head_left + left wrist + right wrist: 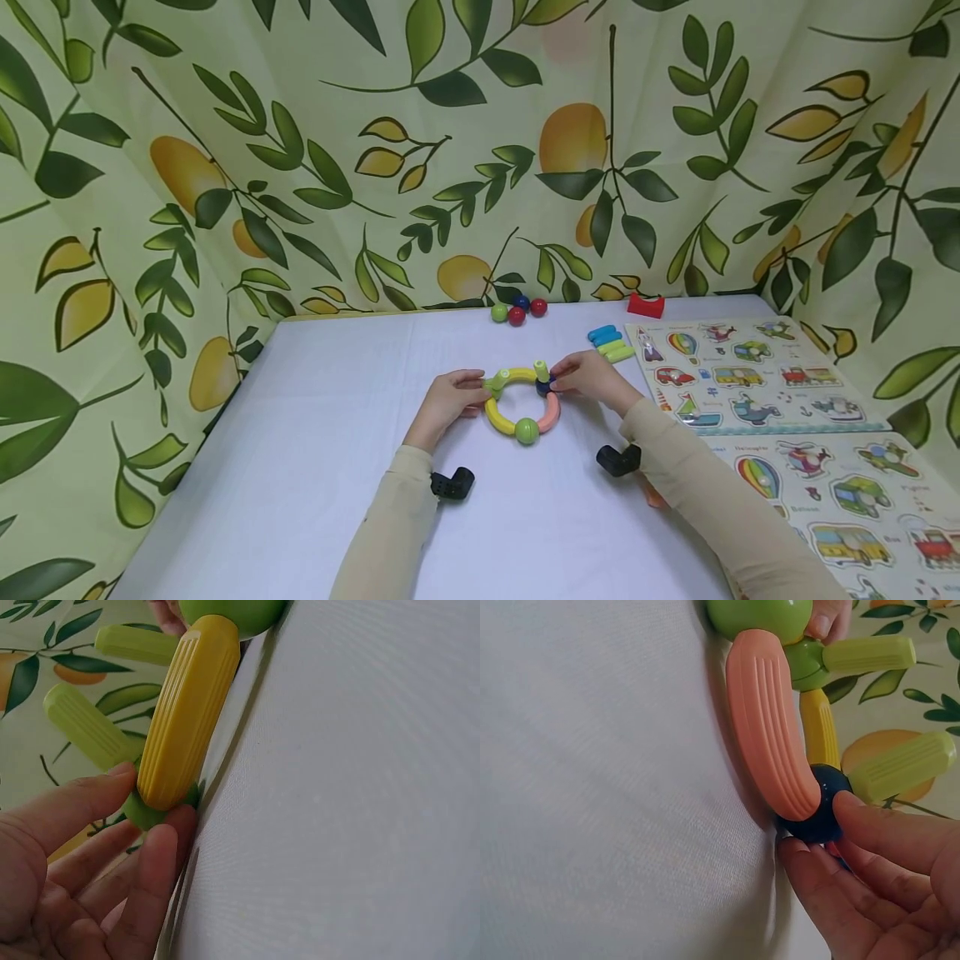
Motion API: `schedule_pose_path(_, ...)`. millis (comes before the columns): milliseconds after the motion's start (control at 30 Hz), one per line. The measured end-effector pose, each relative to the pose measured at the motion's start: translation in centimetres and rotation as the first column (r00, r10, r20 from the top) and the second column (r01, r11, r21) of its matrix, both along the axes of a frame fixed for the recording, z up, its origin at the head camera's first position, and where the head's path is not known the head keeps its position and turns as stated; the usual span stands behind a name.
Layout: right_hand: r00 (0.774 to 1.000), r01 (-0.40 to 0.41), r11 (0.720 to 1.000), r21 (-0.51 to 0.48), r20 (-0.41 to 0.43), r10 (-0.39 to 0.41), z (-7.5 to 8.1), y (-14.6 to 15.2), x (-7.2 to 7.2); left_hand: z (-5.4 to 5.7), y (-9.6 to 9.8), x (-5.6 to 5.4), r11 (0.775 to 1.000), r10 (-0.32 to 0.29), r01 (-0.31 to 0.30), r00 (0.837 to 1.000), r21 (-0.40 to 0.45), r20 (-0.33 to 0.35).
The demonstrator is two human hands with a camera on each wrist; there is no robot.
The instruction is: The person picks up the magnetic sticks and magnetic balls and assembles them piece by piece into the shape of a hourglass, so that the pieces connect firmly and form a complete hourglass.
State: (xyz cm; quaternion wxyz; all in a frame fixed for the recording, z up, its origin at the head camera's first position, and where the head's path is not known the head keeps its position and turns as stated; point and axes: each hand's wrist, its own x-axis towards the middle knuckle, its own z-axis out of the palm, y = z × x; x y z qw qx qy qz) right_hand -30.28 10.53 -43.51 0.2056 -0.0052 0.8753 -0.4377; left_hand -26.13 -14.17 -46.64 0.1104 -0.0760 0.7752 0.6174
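A ring of curved sticks and balls lies on the white-covered table, with a yellow stick (pixel 497 418) and a pink stick (pixel 552 412) meeting at a green ball (pixel 527 431) in front. Another yellow stick (pixel 521 374) closes the back. My left hand (pixel 448 402) pinches the green ball (pixel 146 816) at the ring's left between thumb and fingers. At the right, my right hand (pixel 594 381) grips a dark blue ball (pixel 826 817) by thumb and fingertips. From each held ball a light green stick (pixel 904 766) stands up; the left one (pixel 86 727) shows beside my thumb.
Behind the ring sit a green ball (pixel 499 312), a blue ball (pixel 521 302) and red balls (pixel 517 316). Blue sticks (pixel 602 334) and light green sticks (pixel 616 350) lie right of it, near a red block (pixel 646 306). Picture boards (pixel 757 375) cover the table's right side.
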Motion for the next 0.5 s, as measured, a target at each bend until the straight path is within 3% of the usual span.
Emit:
schedule_pose_path(333, 1.0, 0.004, 1.0, 0.0, -0.014, -0.004, -0.1, -0.7, -0.7, 0.0, -0.3, 0.1, 0.999, -0.041, 0.041, 0.999, 0.001, 0.036)
schedule_pose_path(500, 0.999, 0.008, 1.0, 0.002, -0.05, -0.008, 0.1, 0.5, -0.8, -0.3, -0.6, 0.0, 0.998, -0.055, 0.053, 0.997, 0.041, 0.053)
